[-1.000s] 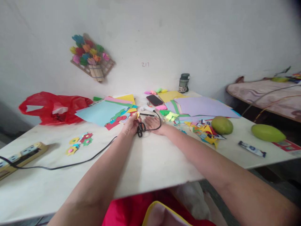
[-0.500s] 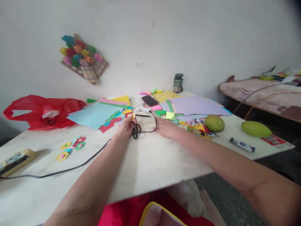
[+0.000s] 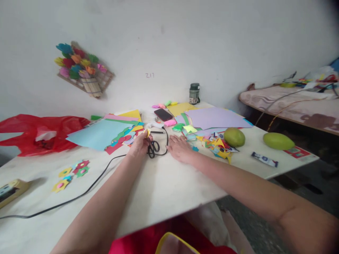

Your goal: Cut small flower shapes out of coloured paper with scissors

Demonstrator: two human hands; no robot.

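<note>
My left hand [image 3: 141,144] is closed round black scissors [image 3: 152,149], whose handle loops stick out on its right side. A small yellow piece [image 3: 148,133] shows at its fingertips. My right hand [image 3: 180,148] lies flat on the white table [image 3: 164,190], fingers spread, holding nothing. A black cable [image 3: 99,176] runs over the table and curves up between the hands to a white tool [image 3: 155,125]. Beyond the left hand is a black pen [image 3: 158,132]. Green [image 3: 178,127] and pink [image 3: 170,122] packets lie past the right hand.
Left are a red plastic bag [image 3: 45,134], light-blue paper [image 3: 99,133], paper flowers [image 3: 60,185] and a power strip [image 3: 13,192]. Farther back lie a phone [image 3: 162,114] and a bottle [image 3: 194,94]. Right are purple paper [image 3: 214,118], scraps [image 3: 218,144], green fruits [image 3: 234,137] and a tube [image 3: 265,159].
The view has shifted to the right, so most things appear farther left. My right hand has drawn back slightly from the packets. My left hand still holds the scissors.
</note>
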